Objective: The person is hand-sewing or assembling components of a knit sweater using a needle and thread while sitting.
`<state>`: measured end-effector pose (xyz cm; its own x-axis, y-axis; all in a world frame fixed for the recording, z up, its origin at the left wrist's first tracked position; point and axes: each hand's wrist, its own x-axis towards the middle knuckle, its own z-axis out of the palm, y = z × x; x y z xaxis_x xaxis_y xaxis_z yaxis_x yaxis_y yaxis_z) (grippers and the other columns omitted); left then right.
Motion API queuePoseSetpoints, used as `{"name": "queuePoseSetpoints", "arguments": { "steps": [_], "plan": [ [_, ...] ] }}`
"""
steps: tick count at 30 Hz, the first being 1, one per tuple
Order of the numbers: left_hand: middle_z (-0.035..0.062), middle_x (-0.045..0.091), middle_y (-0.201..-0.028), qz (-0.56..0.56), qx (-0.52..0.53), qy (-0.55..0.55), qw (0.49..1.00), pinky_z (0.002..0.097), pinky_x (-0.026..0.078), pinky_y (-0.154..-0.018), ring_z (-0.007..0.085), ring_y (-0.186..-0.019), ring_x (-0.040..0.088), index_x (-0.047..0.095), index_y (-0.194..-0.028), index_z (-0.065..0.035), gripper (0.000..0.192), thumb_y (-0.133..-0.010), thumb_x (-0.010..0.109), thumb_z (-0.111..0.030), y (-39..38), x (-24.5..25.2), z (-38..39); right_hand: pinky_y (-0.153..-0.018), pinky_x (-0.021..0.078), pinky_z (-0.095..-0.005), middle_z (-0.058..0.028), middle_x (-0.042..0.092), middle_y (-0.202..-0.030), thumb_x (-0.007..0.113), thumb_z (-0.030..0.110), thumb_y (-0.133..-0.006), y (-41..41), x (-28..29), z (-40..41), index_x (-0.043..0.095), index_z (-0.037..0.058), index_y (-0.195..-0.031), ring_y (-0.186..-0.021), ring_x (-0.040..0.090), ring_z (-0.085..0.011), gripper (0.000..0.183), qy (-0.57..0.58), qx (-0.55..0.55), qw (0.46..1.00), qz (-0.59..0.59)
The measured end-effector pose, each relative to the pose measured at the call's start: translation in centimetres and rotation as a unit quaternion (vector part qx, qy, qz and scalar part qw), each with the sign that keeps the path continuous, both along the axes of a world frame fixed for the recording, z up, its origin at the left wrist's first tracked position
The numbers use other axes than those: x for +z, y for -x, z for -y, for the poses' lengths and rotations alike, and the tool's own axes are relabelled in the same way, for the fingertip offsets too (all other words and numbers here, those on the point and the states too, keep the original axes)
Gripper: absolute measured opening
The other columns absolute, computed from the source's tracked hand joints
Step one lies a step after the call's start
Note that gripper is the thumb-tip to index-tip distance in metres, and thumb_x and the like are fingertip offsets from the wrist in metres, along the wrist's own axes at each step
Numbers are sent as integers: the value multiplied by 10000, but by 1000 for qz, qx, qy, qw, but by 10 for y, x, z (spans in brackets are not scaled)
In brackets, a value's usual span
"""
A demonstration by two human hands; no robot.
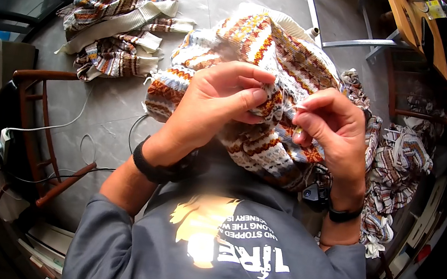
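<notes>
A patterned knitted sweater point(299, 64) in white, rust, yellow and blue-grey lies bunched over my lap, its cream ribbed part at the far side. Above it, my left hand point(230, 97) is held with thumb and forefinger curled towards each other; whether anything thin is between them cannot be told. To the right, my right hand point(329, 125) pinches a small white thing, perhaps a yarn end, between thumb and forefinger. A small yellowish thing shows under the right fingers, too small to name. Both wrists wear black bands.
More knitted garments point(103, 13) lie on the grey tiled floor at the upper left, and another pile point(404, 162) at the right. A wooden chair point(43, 112) and a white cable stand left. A wood-topped table point(422, 30) with metal legs is at the upper right.
</notes>
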<state>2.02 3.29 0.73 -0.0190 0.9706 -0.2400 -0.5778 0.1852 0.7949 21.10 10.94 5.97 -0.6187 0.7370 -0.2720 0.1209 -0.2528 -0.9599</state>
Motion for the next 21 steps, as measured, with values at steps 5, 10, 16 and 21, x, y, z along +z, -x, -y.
{"name": "queuePoseSetpoints", "arguments": {
  "steps": [5,10,16,21],
  "plan": [
    [72,635,-1036,-14,-13,5,1000,282,566,-736,124,-893,629,569,-1144,-37,275,-883,609,-116,-3,-5,-1,-547,470,-225,-29,621,-835,606,-22,-837,1,-2,7,607,6,-898,-668,594,-96,67,-31,-20,997,70],
    [57,634,-1010,-12,-3,16,1000,270,576,-716,101,-870,627,573,-1135,-35,263,-879,609,-84,-5,-6,-2,-589,444,-357,-116,562,-722,603,-23,-763,-16,-9,-14,583,3,-811,-645,580,-298,58,-445,8,850,280],
    [29,621,-991,-21,9,31,999,270,589,-683,80,-855,614,586,-1110,-37,234,-878,604,-56,-2,-7,-2,-547,432,-346,-136,552,-631,630,-1,-736,-23,-3,-17,562,14,-934,-548,557,-260,210,-254,46,919,297],
    [31,620,-998,-17,8,37,999,265,586,-683,82,-857,613,587,-1103,-40,225,-880,605,-63,1,-6,-3,-552,423,-309,-80,534,-618,661,4,-725,-50,4,-24,569,22,-933,-563,548,-177,228,-258,223,882,326]
  ]
}}
